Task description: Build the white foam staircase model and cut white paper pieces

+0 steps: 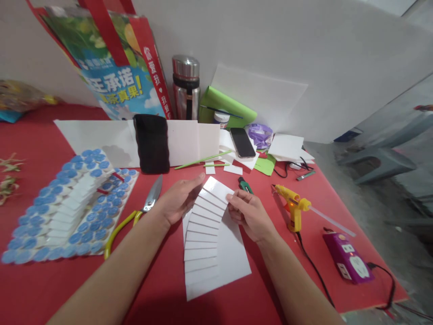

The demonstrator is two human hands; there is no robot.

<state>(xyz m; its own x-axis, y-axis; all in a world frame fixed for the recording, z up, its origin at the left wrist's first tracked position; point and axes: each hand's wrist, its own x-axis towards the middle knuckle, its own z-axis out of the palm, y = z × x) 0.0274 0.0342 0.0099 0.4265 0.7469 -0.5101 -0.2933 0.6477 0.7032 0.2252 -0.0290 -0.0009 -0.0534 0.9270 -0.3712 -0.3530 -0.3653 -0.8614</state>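
Observation:
In front of me a fan of white card steps [204, 230] curves over a flat white card sheet [233, 253]. My right hand [248, 212] pinches the upper right edge of the topmost step between thumb and fingers. At the upper left edge is my left hand [181, 198], its thumb stretched out and apart from the fingers, which are partly hidden beside the card. Left of that hand lie yellow-handled scissors [152, 196] with the blades pointing away. A green-handled tool [244, 185] rests just beyond my right hand.
A blue-dotted model with white steps [94, 225] lies left. A yellow glue gun [292, 205] and purple power socket [350, 257] are right, with cords trailing. Behind stand a black case [151, 144], steel flask [186, 85] and shopping bag [111, 63]; a phone [242, 142] lies among card scraps.

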